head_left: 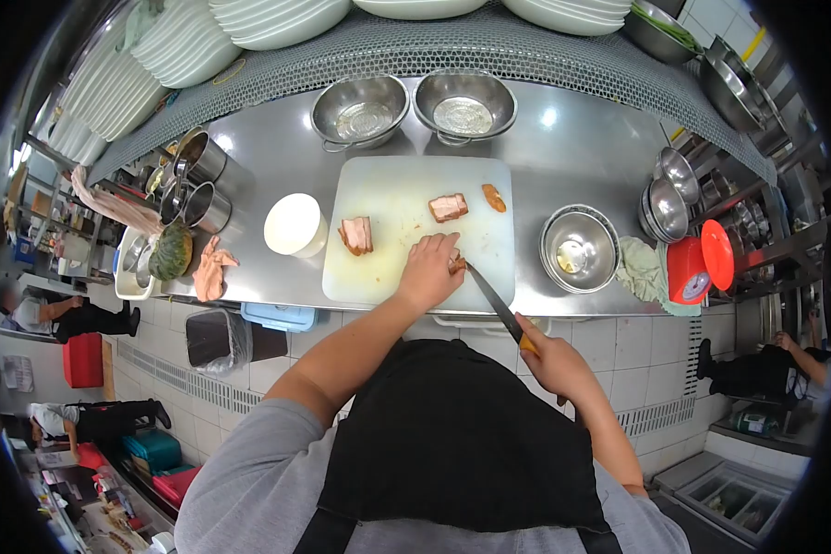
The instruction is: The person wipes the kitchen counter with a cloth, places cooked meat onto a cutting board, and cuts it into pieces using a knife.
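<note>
My left hand presses with curled fingers on a small browned piece of meat on the white cutting board; the fingers partly hide it. My right hand grips the yellow handle of a kitchen knife. Its blade points up and left, the tip beside the piece under my left hand. Further up on the board lie a chunk of roast pork belly with a browned rind and a thin brown slice. Another pork belly chunk rests at the board's left.
Two metal bowls stand behind the board. A white tub is at left, stacked steel bowls at right. Beyond them are a green cloth and a red scale. Other people stand in the background.
</note>
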